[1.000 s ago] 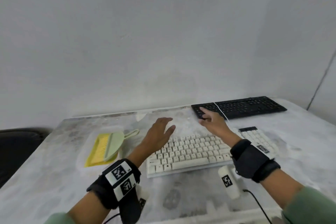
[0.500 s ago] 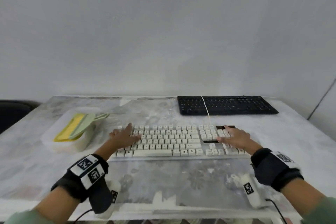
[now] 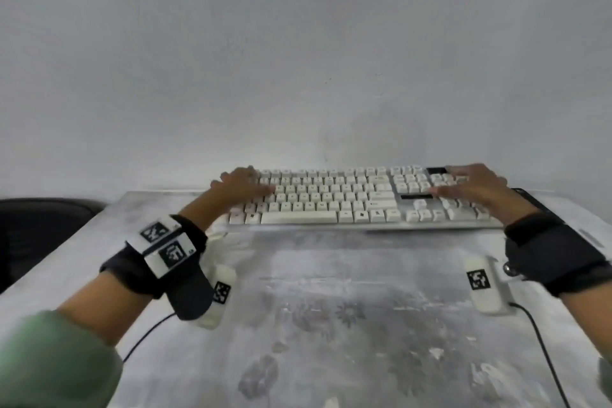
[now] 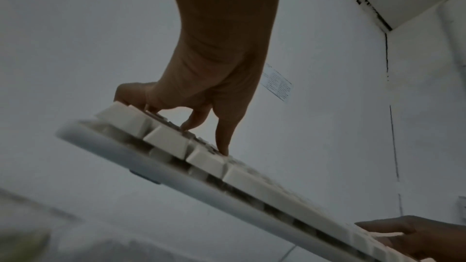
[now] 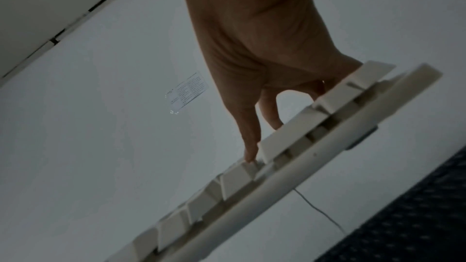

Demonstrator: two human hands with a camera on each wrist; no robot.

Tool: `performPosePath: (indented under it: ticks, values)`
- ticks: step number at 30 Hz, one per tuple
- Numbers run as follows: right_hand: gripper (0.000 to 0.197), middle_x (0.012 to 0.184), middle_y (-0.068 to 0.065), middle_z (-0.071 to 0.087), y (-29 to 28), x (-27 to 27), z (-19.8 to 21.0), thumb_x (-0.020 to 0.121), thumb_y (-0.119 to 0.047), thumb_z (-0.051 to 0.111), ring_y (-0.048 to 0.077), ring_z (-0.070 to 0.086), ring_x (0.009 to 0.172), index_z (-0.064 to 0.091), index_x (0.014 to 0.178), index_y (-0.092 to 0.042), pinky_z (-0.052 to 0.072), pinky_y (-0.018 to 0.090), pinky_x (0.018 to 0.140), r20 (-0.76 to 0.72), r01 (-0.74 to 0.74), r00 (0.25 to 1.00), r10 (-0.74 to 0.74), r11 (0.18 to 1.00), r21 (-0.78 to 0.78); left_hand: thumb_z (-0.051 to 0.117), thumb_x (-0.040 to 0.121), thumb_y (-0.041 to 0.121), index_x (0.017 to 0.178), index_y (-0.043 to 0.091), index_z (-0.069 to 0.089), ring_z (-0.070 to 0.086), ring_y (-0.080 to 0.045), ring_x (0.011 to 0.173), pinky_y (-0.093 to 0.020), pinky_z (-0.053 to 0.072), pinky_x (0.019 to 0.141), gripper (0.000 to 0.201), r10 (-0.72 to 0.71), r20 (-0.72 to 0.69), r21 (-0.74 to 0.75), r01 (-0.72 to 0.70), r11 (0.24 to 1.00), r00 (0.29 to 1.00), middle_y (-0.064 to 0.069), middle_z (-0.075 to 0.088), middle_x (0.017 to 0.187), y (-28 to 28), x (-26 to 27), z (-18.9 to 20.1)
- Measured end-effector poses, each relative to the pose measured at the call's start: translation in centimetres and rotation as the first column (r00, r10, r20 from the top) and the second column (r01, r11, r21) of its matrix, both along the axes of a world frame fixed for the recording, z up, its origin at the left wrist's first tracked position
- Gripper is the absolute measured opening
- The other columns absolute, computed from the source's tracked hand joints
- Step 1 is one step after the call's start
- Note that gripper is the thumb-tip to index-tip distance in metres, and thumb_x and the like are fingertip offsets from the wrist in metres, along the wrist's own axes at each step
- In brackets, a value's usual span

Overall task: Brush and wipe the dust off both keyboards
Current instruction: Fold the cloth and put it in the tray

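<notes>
It looks like a plain office room: a dusty worktop (image 3: 331, 325) against a bare white wall (image 3: 298, 60), a printed notice (image 4: 277, 85) taped high above it, and a dark chair (image 3: 43, 228) beside the worktop's left edge.

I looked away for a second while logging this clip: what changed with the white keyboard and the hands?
Both hands took hold of the white keyboard: left hand at its left end, right hand at its right end, lifting it off the dusty table. The black keyboard stayed on the table.
</notes>
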State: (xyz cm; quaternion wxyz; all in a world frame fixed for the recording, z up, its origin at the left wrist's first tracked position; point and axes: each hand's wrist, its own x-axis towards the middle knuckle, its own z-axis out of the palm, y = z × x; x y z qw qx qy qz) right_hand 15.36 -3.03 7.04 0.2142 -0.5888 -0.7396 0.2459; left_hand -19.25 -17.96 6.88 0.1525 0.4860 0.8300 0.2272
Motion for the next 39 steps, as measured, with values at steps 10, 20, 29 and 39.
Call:
performPosePath:
  ticks: [10, 20, 29, 39]
  values:
    - [0.072, 0.137, 0.01, 0.048, 2.4, -14.6, -0.2, 0.071, -0.035, 0.078, 0.031, 0.03, 0.132, 0.049, 0.132, -0.01, 0.017, 0.033, 0.103, -0.156, -0.041, 0.987, 0.038, 0.999, -0.015, 0.075, 0.08, 0.019, 0.08, 0.006, 0.057, 0.059, -0.012, 0.076, -0.022, 0.047, 0.07, 0.023, 0.048, 0.218, 0.109, -0.073, 0.991, 0.975, -0.014, 0.057, 0.09, 3.7, -16.5, 2.2]
    - [0.086, 0.14, 0.011, 0.044, 3.4, -23.3, -9.1, 0.064, -0.035, 0.082, 0.031, 0.028, 0.133, 0.042, 0.137, -0.014, 0.019, 0.041, 0.109, -0.113, -0.047, 0.993, 0.023, 0.975, -0.217, 0.069, 0.083, 0.002, 0.107, 0.002, 0.059, 0.062, -0.019, 0.083, -0.028, 0.05, 0.084, 0.025, 0.035, 0.356, -0.033, -0.025, 0.999, 0.934, -0.012, 0.06, 0.103, 3.9, -25.3, -5.7]
    - [0.138, 0.141, 0.009, 0.045, 2.6, -24.4, -10.8, 0.027, -0.081, 0.068, 0.025, 0.029, 0.136, 0.038, 0.14, -0.009, 0.012, 0.021, 0.096, -0.113, -0.074, 0.993, 0.046, 0.964, -0.256, 0.062, 0.089, 0.003, 0.116, 0.008, 0.05, 0.053, -0.018, 0.088, -0.02, 0.047, 0.068, 0.031, -0.012, 0.438, -0.11, 0.067, 0.992, 0.899, -0.012, 0.054, 0.109, 3.6, -26.4, -8.6]
    - [0.11, 0.145, 0.011, 0.039, 1.6, -24.6, -10.4, 0.058, -0.081, 0.055, 0.03, 0.027, 0.137, 0.03, 0.144, -0.018, 0.007, 0.033, 0.109, 0.017, -0.073, 0.997, 0.079, 0.975, -0.208, 0.078, 0.057, 0.066, 0.128, 0.006, 0.053, 0.045, -0.028, 0.127, -0.032, 0.036, 0.1, 0.096, -0.034, 0.459, -0.172, 0.126, 0.977, 0.888, -0.011, 0.048, 0.136, 2.2, -24.9, -7.0]
